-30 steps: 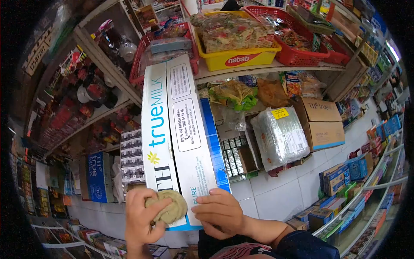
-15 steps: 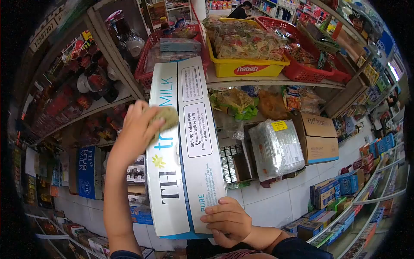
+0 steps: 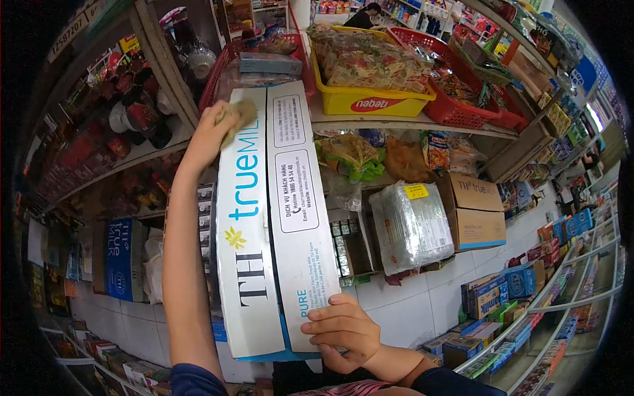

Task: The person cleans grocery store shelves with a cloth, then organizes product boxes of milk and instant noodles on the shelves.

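A long white milk carton box (image 3: pixel 290 244) with blue lettering stretches away from the body, its two top flaps meeting along a seam. My left hand (image 3: pixel 218 131) is closed on a greenish-grey cloth (image 3: pixel 243 119), which lies against the box's far left edge, near the end of the blue word. At the near right corner, my right hand (image 3: pixel 343 333) holds the box, its fingers bent over the top face and the thumb lower at the edge.
Behind the box, a shelf bears a yellow basket (image 3: pixel 370 104) of packets and red baskets (image 3: pixel 462 113). To the right are a plastic-wrapped pack (image 3: pixel 413 228) and a brown carton (image 3: pixel 477 214). A person (image 3: pixel 363 17) is far back.
My left hand has moved with the cloth away from the body along the box, from the middle of the blue word to its far end. My right hand keeps its hold on the corner.
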Demonstrator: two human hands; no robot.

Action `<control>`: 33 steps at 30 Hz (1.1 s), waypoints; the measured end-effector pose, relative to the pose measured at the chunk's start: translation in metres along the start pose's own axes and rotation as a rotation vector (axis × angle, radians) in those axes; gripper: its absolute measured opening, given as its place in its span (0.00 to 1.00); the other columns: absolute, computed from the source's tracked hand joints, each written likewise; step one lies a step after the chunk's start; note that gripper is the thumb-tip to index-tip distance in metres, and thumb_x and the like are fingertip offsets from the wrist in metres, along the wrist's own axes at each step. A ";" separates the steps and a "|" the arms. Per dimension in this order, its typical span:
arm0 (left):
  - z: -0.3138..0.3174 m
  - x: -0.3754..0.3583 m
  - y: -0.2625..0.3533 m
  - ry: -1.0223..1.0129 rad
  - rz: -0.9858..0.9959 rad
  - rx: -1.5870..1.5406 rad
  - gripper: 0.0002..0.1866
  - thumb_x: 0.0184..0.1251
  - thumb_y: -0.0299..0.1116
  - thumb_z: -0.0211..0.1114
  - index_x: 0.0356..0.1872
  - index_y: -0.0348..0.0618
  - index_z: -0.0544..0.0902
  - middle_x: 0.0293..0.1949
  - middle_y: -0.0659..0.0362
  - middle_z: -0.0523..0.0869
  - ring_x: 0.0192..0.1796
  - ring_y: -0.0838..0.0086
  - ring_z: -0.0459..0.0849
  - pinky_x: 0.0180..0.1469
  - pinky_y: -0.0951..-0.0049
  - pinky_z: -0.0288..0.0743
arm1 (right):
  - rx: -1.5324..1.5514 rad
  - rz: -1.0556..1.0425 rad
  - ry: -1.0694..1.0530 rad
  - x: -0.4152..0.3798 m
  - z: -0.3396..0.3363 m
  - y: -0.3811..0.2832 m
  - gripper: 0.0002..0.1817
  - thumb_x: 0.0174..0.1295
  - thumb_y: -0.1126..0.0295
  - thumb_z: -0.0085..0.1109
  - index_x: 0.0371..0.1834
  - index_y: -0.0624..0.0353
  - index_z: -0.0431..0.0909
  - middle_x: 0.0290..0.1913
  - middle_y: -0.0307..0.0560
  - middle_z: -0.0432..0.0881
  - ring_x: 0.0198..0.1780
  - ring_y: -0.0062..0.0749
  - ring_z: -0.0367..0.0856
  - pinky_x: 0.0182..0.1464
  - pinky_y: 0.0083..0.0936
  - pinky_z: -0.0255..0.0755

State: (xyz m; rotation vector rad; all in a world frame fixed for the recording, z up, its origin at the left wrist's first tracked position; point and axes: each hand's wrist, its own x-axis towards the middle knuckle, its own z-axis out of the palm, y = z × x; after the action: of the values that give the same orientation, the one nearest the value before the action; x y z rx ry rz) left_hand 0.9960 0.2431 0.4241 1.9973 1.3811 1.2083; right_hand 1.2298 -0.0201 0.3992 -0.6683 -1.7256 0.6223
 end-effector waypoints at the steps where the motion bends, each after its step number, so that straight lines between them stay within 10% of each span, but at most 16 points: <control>1: -0.003 -0.015 0.006 -0.027 0.010 -0.040 0.16 0.54 0.37 0.55 0.40 0.37 0.74 0.36 0.51 0.70 0.44 0.62 0.69 0.51 0.71 0.60 | -0.003 0.011 -0.010 0.000 -0.001 -0.001 0.06 0.38 0.77 0.56 0.22 0.59 0.77 0.36 0.45 0.81 0.45 0.36 0.77 0.53 0.35 0.63; 5: -0.009 -0.099 0.082 -0.107 0.091 0.360 0.14 0.36 0.34 0.58 0.26 0.34 0.75 0.33 0.51 0.67 0.42 0.60 0.66 0.46 0.68 0.62 | -0.014 0.033 -0.008 0.000 0.000 -0.001 0.05 0.42 0.75 0.53 0.22 0.55 0.79 0.35 0.42 0.82 0.44 0.32 0.78 0.55 0.31 0.60; 12: -0.022 -0.240 0.121 -0.152 -0.008 0.067 0.16 0.31 0.44 0.64 0.16 0.44 0.74 0.30 0.54 0.67 0.36 0.62 0.65 0.36 0.66 0.58 | -0.085 0.061 -0.105 0.006 -0.006 -0.007 0.03 0.40 0.76 0.54 0.21 0.58 0.77 0.35 0.44 0.82 0.43 0.33 0.78 0.53 0.32 0.62; 15: 0.008 -0.268 0.113 0.285 -0.055 -0.261 0.16 0.34 0.44 0.63 0.19 0.43 0.73 0.29 0.57 0.68 0.35 0.65 0.65 0.34 0.68 0.58 | -0.074 0.105 -0.076 0.003 -0.004 -0.009 0.04 0.43 0.75 0.53 0.22 0.57 0.79 0.34 0.43 0.82 0.43 0.33 0.79 0.55 0.31 0.60; 17: 0.018 -0.271 0.113 0.510 -0.459 -0.599 0.18 0.41 0.44 0.61 0.26 0.41 0.71 0.31 0.59 0.69 0.37 0.68 0.67 0.36 0.70 0.61 | -0.071 0.101 -0.070 0.003 -0.004 -0.007 0.04 0.43 0.75 0.53 0.21 0.57 0.79 0.34 0.43 0.82 0.43 0.33 0.79 0.55 0.31 0.60; 20: 0.008 -0.283 0.091 0.307 -0.867 -0.919 0.16 0.50 0.43 0.56 0.31 0.41 0.69 0.35 0.58 0.68 0.41 0.73 0.67 0.40 0.71 0.64 | -0.087 0.111 -0.061 0.003 -0.004 -0.011 0.04 0.42 0.75 0.52 0.20 0.57 0.78 0.33 0.43 0.82 0.42 0.33 0.79 0.56 0.31 0.58; 24: 0.058 -0.300 0.053 0.401 -0.537 -1.058 0.18 0.61 0.40 0.48 0.47 0.38 0.66 0.43 0.57 0.67 0.46 0.75 0.67 0.51 0.70 0.62 | -0.111 0.093 -0.014 -0.001 0.000 -0.006 0.06 0.40 0.76 0.50 0.19 0.57 0.78 0.31 0.43 0.83 0.41 0.33 0.78 0.56 0.31 0.58; 26: 0.095 -0.311 -0.002 0.390 -0.652 -0.762 0.24 0.64 0.47 0.46 0.53 0.38 0.63 0.48 0.57 0.65 0.49 0.72 0.67 0.53 0.70 0.60 | -0.134 0.029 0.003 0.000 0.001 -0.005 0.06 0.39 0.75 0.50 0.19 0.57 0.78 0.31 0.44 0.82 0.40 0.33 0.78 0.56 0.31 0.59; 27: 0.101 -0.287 0.029 0.525 -0.551 -0.113 0.28 0.65 0.51 0.45 0.56 0.39 0.60 0.52 0.57 0.64 0.52 0.71 0.66 0.54 0.71 0.60 | -0.153 0.019 0.006 0.000 0.002 -0.003 0.06 0.39 0.74 0.51 0.20 0.55 0.79 0.31 0.41 0.82 0.39 0.32 0.77 0.53 0.31 0.60; 30: 0.114 -0.314 -0.018 0.452 -0.685 -1.049 0.29 0.65 0.50 0.46 0.60 0.40 0.57 0.54 0.56 0.63 0.54 0.71 0.65 0.55 0.72 0.59 | -0.222 -0.055 -0.110 0.011 0.000 -0.006 0.06 0.40 0.73 0.53 0.22 0.52 0.80 0.31 0.37 0.81 0.37 0.30 0.75 0.49 0.30 0.60; 33: 0.089 -0.288 0.003 0.321 -0.706 -1.036 0.33 0.63 0.54 0.47 0.61 0.41 0.56 0.59 0.54 0.60 0.60 0.67 0.62 0.60 0.69 0.56 | -0.336 0.029 -0.301 0.031 -0.003 -0.023 0.05 0.40 0.72 0.58 0.23 0.50 0.81 0.30 0.33 0.80 0.37 0.27 0.74 0.46 0.28 0.61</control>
State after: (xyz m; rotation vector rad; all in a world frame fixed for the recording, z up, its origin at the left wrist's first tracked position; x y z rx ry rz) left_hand 1.0364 -0.0062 0.2600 0.5656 1.0620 1.4570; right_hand 1.2231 -0.0138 0.4373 -0.8677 -2.1315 0.4728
